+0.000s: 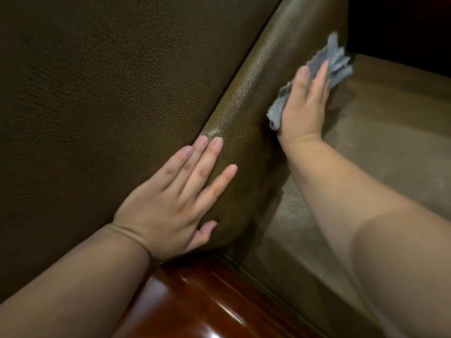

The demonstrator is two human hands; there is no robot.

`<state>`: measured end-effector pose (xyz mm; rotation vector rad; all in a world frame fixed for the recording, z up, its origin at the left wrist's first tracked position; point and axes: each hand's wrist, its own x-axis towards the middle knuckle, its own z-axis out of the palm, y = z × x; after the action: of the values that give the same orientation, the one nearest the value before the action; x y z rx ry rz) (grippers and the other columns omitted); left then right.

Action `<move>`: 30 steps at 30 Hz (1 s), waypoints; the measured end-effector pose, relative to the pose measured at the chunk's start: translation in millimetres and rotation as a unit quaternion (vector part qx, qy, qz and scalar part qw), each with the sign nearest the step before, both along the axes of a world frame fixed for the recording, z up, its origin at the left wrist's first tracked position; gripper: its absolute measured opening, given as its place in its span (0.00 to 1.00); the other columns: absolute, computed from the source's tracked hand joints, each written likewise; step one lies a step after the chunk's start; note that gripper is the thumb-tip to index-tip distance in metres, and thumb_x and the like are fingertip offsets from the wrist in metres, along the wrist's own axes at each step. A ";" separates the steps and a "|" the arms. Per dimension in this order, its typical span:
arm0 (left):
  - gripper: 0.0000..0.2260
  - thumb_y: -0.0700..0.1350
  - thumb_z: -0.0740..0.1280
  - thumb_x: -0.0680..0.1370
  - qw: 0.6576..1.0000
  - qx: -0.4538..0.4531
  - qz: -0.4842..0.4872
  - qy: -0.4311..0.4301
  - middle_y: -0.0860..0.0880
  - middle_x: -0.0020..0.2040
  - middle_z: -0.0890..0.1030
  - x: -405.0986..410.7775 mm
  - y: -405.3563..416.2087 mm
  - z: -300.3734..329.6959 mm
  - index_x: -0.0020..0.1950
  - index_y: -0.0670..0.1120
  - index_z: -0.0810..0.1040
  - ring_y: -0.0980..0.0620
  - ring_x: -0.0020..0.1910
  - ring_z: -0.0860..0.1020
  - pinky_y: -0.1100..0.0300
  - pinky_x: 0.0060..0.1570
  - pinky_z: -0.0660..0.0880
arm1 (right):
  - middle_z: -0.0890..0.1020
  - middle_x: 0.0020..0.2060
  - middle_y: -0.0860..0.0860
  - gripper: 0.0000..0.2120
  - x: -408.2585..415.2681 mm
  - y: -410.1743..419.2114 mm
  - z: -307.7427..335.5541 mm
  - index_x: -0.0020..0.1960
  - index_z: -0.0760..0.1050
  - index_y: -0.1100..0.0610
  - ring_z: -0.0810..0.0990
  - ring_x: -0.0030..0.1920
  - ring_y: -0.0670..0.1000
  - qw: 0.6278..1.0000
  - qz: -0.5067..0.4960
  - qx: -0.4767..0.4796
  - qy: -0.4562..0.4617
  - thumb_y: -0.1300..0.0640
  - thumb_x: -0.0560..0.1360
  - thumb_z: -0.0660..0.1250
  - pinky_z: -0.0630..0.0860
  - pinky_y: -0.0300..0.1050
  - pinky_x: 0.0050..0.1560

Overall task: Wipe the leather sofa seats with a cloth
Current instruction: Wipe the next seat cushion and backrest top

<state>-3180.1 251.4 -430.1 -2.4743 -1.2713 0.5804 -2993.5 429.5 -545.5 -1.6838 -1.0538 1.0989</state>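
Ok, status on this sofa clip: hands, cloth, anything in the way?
Left hand flat on leather cushion. Right hand pressing grey cloth against its side. Nothing in the way.

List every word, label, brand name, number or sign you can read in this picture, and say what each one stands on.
None: no text can be read anywhere in the picture.
The cloth under the right hand shows no tag or print.
The leather cushion under the left hand shows only grain, no stamp.
The wooden frame shows only glare.
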 end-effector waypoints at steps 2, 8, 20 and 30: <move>0.44 0.62 0.65 0.76 1.000 0.001 -0.004 -0.008 0.28 0.82 0.52 0.2 0.1 -1.2 0.85 0.40 0.57 0.30 0.83 0.55 0.41 0.82 0.49 | 0.54 0.84 0.55 0.32 7.2 -16.4 -14.1 0.85 0.49 0.53 0.53 0.83 0.54 0.993 -0.026 -0.107 0.043 0.40 0.86 0.51 0.49 0.41 0.77; 0.43 0.61 0.65 0.76 1.000 0.006 -0.011 -0.012 0.28 0.82 0.52 -0.2 1.6 -2.9 0.85 0.39 0.57 0.30 0.82 0.55 0.41 0.82 0.49 | 0.45 0.84 0.54 0.39 -16.9 -118.8 -21.0 0.85 0.42 0.56 0.46 0.82 0.50 0.981 0.076 -0.175 0.041 0.34 0.83 0.47 0.42 0.34 0.74; 0.43 0.62 0.63 0.78 1.000 0.019 -0.011 -0.006 0.27 0.82 0.51 -2.5 -1.3 -5.2 0.85 0.39 0.54 0.29 0.82 0.54 0.41 0.82 0.48 | 0.54 0.83 0.58 0.29 -16.9 -61.3 -8.5 0.84 0.53 0.58 0.53 0.82 0.56 0.987 -0.080 -0.134 0.041 0.44 0.88 0.48 0.46 0.42 0.77; 0.43 0.61 0.64 0.77 1.000 0.019 -0.013 0.000 0.27 0.82 0.52 -1.8 -0.7 -4.4 0.85 0.39 0.55 0.29 0.82 0.55 0.41 0.82 0.48 | 0.40 0.83 0.57 0.33 -52.9 -183.7 -8.8 0.85 0.43 0.54 0.44 0.81 0.53 0.956 0.146 -0.255 0.005 0.42 0.86 0.47 0.39 0.38 0.72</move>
<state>-3181.9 250.7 -434.5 -2.4564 -1.2355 0.5444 -3046.4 245.8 -554.4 -1.9512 -1.0970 1.6815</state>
